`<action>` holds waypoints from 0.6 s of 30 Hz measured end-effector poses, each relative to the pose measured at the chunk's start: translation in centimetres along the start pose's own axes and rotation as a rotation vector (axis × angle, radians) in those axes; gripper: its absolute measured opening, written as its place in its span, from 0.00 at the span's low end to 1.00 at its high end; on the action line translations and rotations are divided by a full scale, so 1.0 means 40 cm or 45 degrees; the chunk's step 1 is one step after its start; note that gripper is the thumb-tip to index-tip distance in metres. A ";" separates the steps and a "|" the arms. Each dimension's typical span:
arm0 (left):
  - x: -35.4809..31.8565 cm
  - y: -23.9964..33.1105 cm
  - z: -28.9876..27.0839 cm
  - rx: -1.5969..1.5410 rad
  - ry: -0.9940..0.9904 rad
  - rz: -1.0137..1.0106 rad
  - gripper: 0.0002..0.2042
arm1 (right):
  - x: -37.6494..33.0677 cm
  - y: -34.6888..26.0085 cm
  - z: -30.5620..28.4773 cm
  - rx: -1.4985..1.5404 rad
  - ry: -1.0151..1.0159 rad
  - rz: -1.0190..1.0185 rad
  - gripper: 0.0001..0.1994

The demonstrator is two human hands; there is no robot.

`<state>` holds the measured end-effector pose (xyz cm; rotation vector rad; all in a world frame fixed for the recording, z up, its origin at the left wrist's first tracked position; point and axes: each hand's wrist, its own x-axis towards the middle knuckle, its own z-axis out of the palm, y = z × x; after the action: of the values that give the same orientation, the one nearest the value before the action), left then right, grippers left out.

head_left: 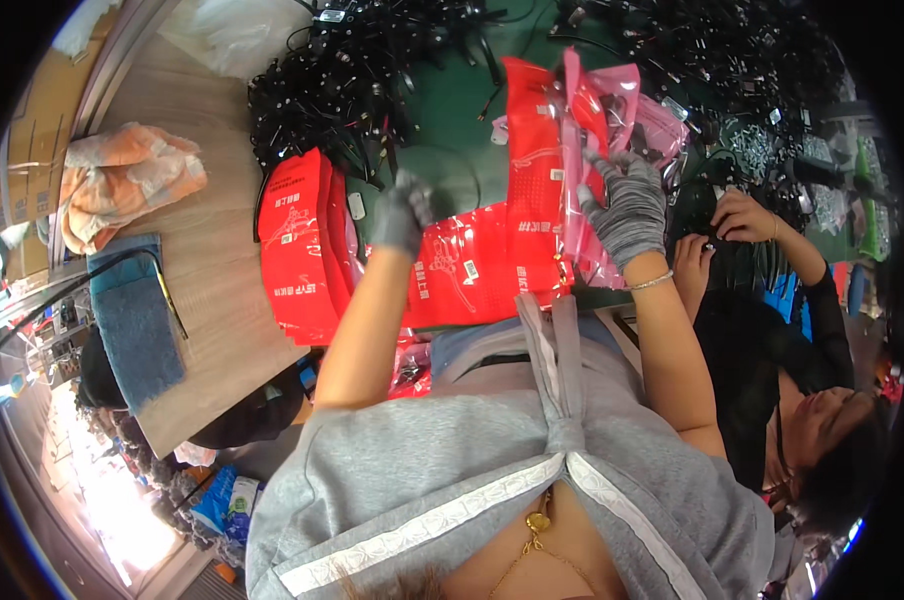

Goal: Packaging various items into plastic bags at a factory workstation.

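Note:
My left hand [404, 215], in a grey glove, is over the green table beside a flat red bag [467, 260]. Motion smears its fingers, and a faint dark curved line shows beside it; I cannot make out a held thing. My right hand [627, 210], in a striped grey glove, has its thumb and fingers closed at the edge of a glossy pink plastic bag [574, 215]. Beside that bag stands a red printed bag [534, 150], with more pink bags behind. To the left, several red bags [297, 250] lie in an overlapping stack.
Tangled black cables [322, 105] heap up at the back left, and another pile [722, 50] at the back right. A co-worker's hands [742, 217] work close on my right. On the wooden surface at left are an orange-white cloth [132, 180] and a blue towel [137, 330].

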<state>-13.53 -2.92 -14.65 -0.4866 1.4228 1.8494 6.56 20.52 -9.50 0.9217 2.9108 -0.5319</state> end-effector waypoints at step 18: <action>-0.451 -0.182 0.106 0.617 -0.411 0.648 0.22 | -0.227 -0.224 0.085 2.112 -0.236 -0.562 0.20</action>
<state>4.28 -3.95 -5.79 0.4337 1.7896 1.7509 8.74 7.53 -8.61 0.0433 1.8981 -2.8961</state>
